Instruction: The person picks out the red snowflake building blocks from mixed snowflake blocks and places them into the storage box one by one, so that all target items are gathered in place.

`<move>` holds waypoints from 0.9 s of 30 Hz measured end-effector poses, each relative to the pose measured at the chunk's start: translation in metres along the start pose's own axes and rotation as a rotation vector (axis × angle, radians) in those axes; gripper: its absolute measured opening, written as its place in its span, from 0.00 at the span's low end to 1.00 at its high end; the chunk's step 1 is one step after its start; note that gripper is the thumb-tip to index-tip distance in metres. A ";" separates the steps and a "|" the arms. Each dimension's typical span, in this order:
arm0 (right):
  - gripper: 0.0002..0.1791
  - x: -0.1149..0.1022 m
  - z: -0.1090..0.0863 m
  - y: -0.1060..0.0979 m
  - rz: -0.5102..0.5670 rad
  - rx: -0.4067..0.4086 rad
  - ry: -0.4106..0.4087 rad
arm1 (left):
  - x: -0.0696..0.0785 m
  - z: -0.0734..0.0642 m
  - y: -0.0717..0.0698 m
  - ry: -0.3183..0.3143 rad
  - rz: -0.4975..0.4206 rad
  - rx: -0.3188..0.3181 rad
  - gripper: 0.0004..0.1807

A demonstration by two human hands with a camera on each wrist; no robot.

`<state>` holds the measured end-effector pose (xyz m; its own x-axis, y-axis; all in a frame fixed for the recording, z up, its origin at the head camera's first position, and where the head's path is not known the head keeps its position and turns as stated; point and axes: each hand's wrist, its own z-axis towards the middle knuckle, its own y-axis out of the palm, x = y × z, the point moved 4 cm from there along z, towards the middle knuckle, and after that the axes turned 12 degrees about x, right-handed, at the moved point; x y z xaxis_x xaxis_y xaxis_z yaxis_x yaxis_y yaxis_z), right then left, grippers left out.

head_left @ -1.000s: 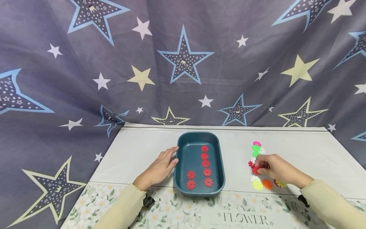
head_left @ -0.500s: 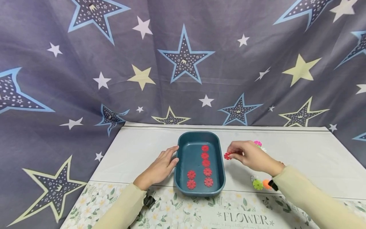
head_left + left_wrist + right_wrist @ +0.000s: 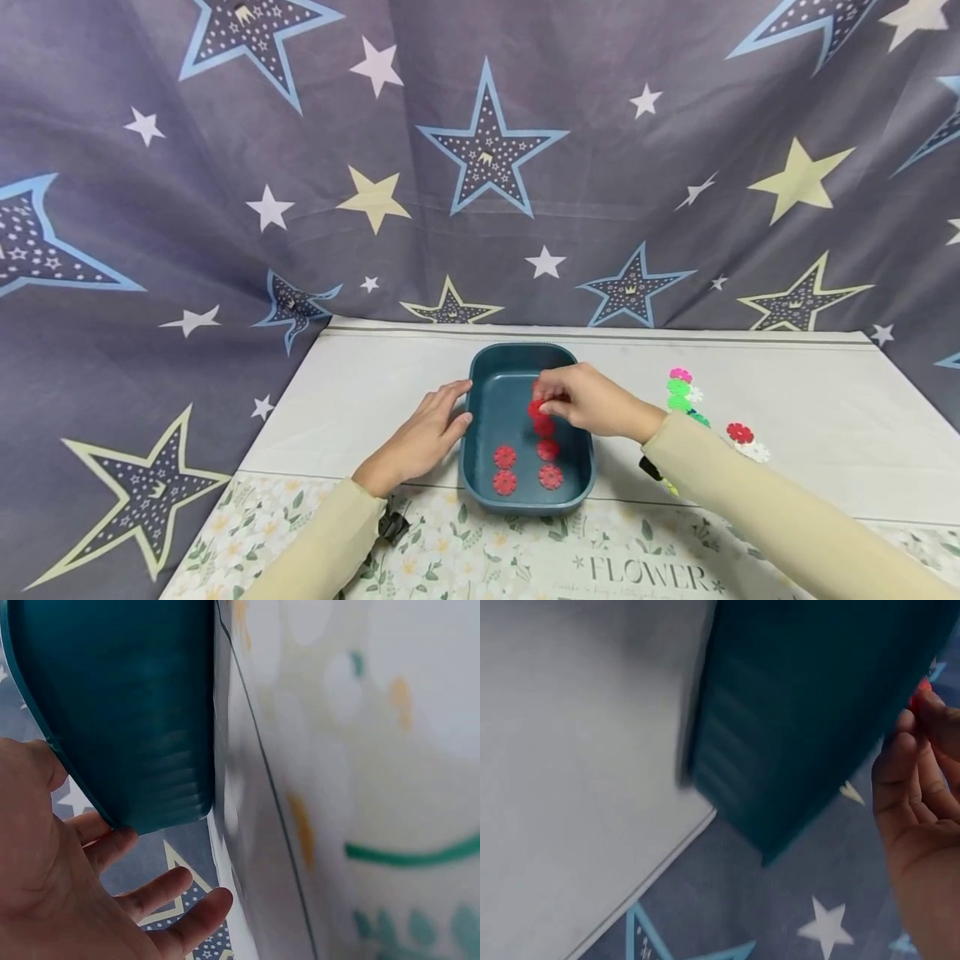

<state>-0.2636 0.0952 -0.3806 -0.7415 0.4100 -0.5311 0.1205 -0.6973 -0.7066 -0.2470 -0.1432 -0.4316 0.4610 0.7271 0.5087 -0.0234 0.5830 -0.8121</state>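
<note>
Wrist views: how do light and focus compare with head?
Head: brightest, FLOWER lettering readable; left wrist: dimmer, tablecloth print badly out of focus at right, tray wall in shade; right wrist: dim too, tray edges blurred, right hand clearer.

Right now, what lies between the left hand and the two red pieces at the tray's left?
The head view shows the tray's left wall, then bare tray floor, between the left hand and those red pieces.

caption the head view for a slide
Left hand touching a teal tray, right hand pinching a red flower-shaped disc above it.
</note>
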 end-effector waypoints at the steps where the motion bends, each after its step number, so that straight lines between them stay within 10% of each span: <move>1: 0.06 0.001 0.003 0.004 0.000 -0.011 0.004 | 0.000 0.000 0.000 0.003 0.000 0.002 0.29; 27: 0.03 0.018 0.028 0.073 -0.042 -0.263 0.014 | -0.003 0.001 0.001 0.010 0.024 0.000 0.29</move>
<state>-0.2865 0.0351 -0.4291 -0.7404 0.4449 -0.5038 0.2583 -0.5037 -0.8244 -0.2490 -0.1444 -0.4340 0.4695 0.7369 0.4863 -0.0341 0.5655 -0.8240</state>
